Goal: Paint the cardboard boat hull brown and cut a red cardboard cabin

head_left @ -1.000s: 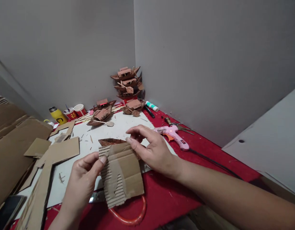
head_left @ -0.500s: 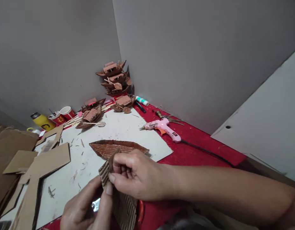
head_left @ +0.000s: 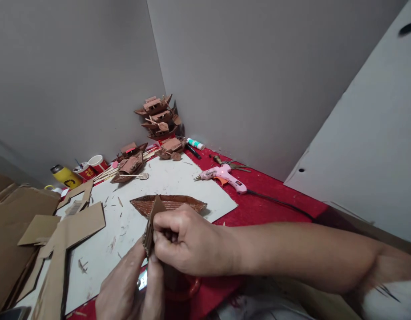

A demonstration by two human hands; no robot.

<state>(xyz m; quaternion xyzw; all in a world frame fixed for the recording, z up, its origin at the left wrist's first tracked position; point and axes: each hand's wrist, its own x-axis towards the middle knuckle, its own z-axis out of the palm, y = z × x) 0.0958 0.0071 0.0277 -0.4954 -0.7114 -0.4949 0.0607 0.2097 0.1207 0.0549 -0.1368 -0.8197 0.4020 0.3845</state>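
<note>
A piece of corrugated cardboard stands nearly edge-on between my two hands. My left hand grips its lower end between thumb and fingers. My right hand pinches the piece from the right, fingers curled, and hides much of it. Just behind lies a brown cardboard boat hull, partly covered by the cardboard and my right hand. Beneath my left hand shows a shiny silvery thing whose kind I cannot make out. A red curved rim or handle lies below my right hand.
A pink glue gun with a black cord rests on the red tabletop at right. Finished model boats are stacked in the far corner. Cut cardboard, paper cups and a yellow bottle are at left.
The cardboard has turned from showing its ridged face to nearly edge-on, its top higher. Both hands still hold it. My view has shifted slightly.
</note>
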